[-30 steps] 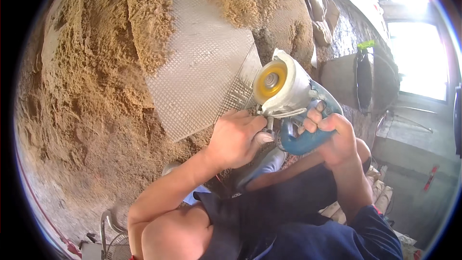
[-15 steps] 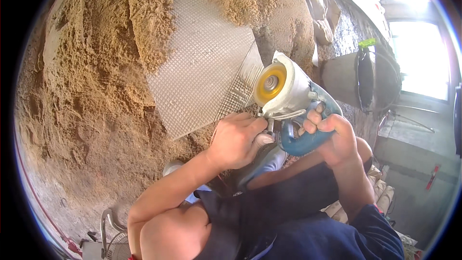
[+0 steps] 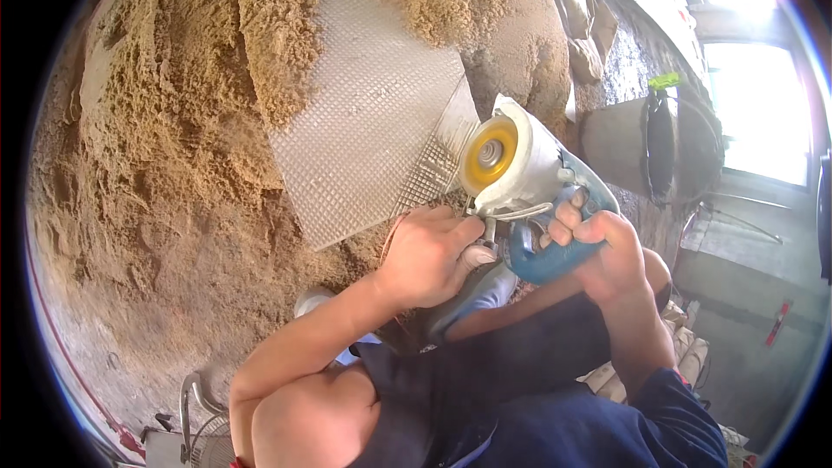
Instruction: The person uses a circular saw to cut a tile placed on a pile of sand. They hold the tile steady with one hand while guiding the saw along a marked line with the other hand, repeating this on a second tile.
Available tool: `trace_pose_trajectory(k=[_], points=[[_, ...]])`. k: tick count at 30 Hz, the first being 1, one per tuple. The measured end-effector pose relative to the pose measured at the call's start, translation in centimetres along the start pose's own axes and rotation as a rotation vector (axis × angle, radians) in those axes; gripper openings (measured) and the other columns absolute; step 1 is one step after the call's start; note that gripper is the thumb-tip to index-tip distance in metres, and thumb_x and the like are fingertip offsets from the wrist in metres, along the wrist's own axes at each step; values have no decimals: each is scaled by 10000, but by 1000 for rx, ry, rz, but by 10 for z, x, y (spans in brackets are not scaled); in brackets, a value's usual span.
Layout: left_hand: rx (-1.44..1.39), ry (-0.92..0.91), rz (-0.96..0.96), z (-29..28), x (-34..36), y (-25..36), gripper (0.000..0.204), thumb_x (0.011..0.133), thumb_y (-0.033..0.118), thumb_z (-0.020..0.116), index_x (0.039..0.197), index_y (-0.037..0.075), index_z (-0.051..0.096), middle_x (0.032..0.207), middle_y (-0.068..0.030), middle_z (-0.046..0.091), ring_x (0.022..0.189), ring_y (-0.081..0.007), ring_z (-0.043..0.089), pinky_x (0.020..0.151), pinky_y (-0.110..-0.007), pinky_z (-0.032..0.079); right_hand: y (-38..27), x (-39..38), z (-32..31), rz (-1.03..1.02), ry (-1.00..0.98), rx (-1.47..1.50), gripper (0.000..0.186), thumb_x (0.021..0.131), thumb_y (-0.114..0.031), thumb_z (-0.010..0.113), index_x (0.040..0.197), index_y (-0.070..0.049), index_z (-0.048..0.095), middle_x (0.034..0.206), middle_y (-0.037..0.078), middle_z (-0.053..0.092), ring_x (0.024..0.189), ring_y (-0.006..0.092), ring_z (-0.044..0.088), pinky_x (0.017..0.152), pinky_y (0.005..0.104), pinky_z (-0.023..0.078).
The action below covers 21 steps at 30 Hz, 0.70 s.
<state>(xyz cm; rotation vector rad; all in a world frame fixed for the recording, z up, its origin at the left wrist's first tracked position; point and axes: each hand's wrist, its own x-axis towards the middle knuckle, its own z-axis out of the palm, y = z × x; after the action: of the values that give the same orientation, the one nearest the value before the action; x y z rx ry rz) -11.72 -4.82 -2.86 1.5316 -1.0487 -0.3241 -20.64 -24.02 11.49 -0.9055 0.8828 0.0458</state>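
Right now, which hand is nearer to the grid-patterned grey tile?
Left. The left hand is close to the near edge of the tile; the right hand is farther right, on the blue handle of the power tool.

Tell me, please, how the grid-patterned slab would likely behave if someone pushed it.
The slab looks stiff, as its edges run straight. Its grid texture probably gives some grip. The sand lapping onto it would likely resist a push.

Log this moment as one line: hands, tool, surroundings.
Left hand: at small metal part | Right hand: holds blue handle | Power tool: yellow disc exposed | Textured panel: lies among sand
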Motion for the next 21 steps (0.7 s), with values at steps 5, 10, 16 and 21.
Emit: trace_pose_trajectory(k=[5, 10, 16, 21], points=[[29, 43, 8, -4, -4, -1, 262, 902, 311, 645, 879, 57, 587, 715, -97, 595, 669, -320, 563, 623, -440, 454, 1, 4, 12, -5, -32, -2, 278, 752, 27, 478, 1003, -71, 544, 876, 37, 510, 836, 210, 504, 813, 384, 441], [87, 134, 16, -9, -10, -5, 286, 905, 329, 629, 853, 51, 584, 693, -94, 561, 629, -309, 518, 609, -432, 422, 4, 8, 25, -1, -59, 6, 266, 744, 36, 489, 982, -68, 544, 864, 38, 511, 840, 212, 503, 822, 361, 424], [122, 166, 70, -10, -9, -9, 264, 888, 331, 634, 841, 75, 593, 683, -50, 557, 631, -274, 494, 613, -403, 367, 7, 9, 23, 3, -53, -11, 239, 734, 49, 485, 934, -72, 535, 843, 35, 501, 829, 214, 491, 819, 357, 415], [175, 106, 77, -8, -11, -9, 249, 868, 347, 656, 818, 110, 598, 674, -17, 566, 638, -249, 496, 633, -386, 350, 9, 3, 20, 33, 9, 3, 252, 735, 42, 474, 949, -78, 531, 852, 36, 495, 824, 217, 485, 813, 371, 423]])
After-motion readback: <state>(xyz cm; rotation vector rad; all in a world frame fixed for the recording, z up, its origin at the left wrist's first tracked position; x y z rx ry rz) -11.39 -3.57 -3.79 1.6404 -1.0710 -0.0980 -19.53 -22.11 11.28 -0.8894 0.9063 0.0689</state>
